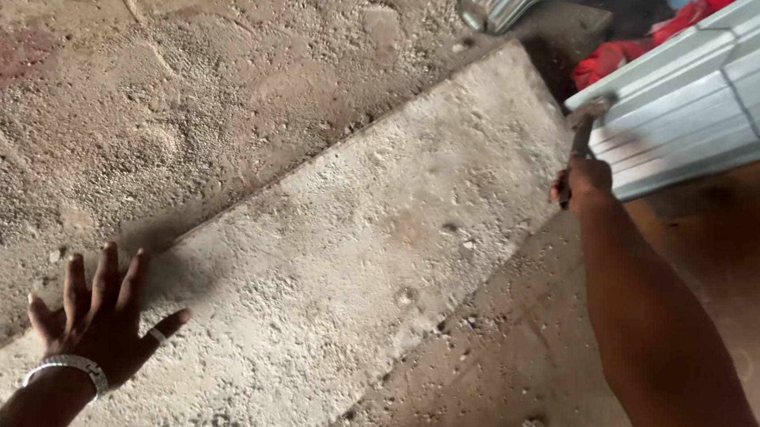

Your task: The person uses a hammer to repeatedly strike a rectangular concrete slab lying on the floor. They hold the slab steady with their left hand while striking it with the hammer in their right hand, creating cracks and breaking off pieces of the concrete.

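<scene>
Left hand [100,323] flat, fingers spread on concrete slab [350,265]. Right hand [586,179] fingers clamped around hammer [585,121] handle, head touching corrugated metal sheet [718,94] just beyond fingertips.

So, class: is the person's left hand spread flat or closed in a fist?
Spread flat. The left hand lies palm down on the concrete slab, fingers fanned apart, thumb out to the side.

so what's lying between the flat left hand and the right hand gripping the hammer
In the head view, only the bare rough grey concrete slab stretches from the splayed left hand to the right hand gripping the metal hammer; nothing rests on it.
</scene>
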